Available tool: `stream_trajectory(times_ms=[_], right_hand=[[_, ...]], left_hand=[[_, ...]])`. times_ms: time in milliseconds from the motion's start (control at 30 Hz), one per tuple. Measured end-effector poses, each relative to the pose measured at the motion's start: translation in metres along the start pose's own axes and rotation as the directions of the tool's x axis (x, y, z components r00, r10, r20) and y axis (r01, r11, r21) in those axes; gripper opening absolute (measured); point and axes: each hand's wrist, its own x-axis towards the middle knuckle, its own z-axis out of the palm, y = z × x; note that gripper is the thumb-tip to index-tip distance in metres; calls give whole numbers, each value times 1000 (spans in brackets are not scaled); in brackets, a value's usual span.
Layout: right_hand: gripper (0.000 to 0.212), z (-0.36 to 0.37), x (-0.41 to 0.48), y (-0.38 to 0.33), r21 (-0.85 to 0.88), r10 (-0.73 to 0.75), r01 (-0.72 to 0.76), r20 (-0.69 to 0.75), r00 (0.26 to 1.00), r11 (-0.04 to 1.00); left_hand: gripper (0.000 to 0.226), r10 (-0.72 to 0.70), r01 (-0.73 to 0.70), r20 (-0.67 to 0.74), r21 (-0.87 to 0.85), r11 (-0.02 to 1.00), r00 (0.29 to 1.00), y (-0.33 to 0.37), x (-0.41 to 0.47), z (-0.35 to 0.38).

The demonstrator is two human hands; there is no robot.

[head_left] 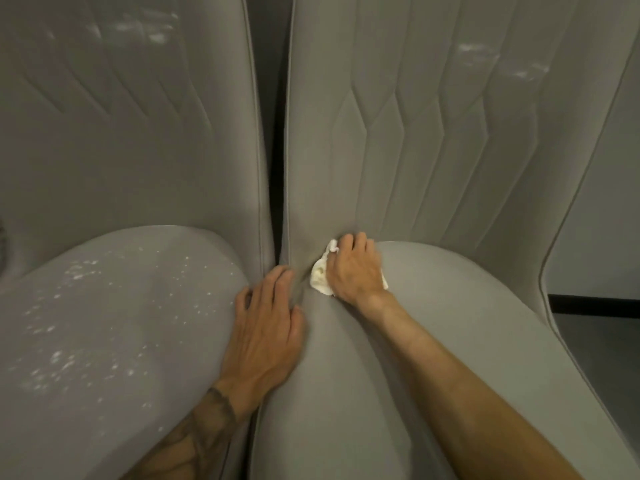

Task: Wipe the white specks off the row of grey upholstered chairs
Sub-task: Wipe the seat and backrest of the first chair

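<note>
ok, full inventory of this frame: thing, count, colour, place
chairs: two in view, grey upholstered, side by side; left chair, right chair
white specks: many, scattered over the left chair's seat; a few pale smears on both backrests
gap: one, dark, between the two backrests
cloth: one, white, crumpled, at the back left corner of the right chair's seat
floor: dark grey, far right, with a black strip above it
left hand: flat, palm down, where the two seats meet; tattooed forearm
right hand: pressing the cloth into the seat crease
</note>
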Motion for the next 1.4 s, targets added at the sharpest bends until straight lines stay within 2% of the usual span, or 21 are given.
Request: stream_trajectory(times_ms=[100,167,233,300,467,567,633,700,800,900,1000,1067,1167,1233,1333,1400], right_hand=[[28,9,-27,-27,79,-91,94,-40,995,992],[26,11,-39,-22,136,-179,184,-50,983,973],[26,7,-33,-9,157,-204,211,-56,977,965],[27,5,-14,5,103,-171,177,-61,983,979],[32,-3,16,71,-33,28,-30,-66,997,999],[31,-6,9,100,-49,173,-182,-152,973,982],[30,-7,9,97,-56,222,-233,-161,962,971],[30,-6,11,72,-5,195,-198,-150,969,980],[29,3,8,24,61,25,-17,-130,991,998],[26,-1,11,34,41,-56,60,-90,994,997],[25,-9,17,84,-7,76,-77,-99,992,997],[26,-6,14,87,-4,139,-141,-130,982,990],[23,-1,10,62,16,-26,29,-156,987,999],[22,-5,12,76,59,-43,55,-188,981,997],[26,-8,10,113,62,96,-85,-188,977,994],[28,-5,10,105,74,179,-167,-202,963,983]], left_hand=[[58,-8,9,3,-73,997,1000,-2,1,0],[59,-19,19,7,-104,994,1000,-4,0,1],[63,-12,14,21,-105,994,1000,-4,-1,-1],[67,1,2,28,-90,996,1000,-4,-1,-3],[66,2,3,61,-71,997,998,-4,-3,-6],[65,24,-20,74,-62,998,997,-4,-4,-7],[64,36,-32,87,-50,998,996,-6,-3,-7],[64,25,-21,92,-47,999,995,-6,-2,-8],[63,15,-12,96,-33,999,995,-5,0,-9],[63,20,-18,71,-21,1000,997,-4,0,-7],[63,6,-4,68,-30,1000,998,-4,0,-6],[64,0,1,64,-22,1000,998,-3,1,-6],[64,-1,1,59,-14,1000,998,0,0,-7],[63,-3,4,51,-17,1000,999,-1,0,-6],[63,3,-2,41,-26,1000,999,-2,0,-4],[63,5,-5,42,-20,1000,999,-1,0,-4]])
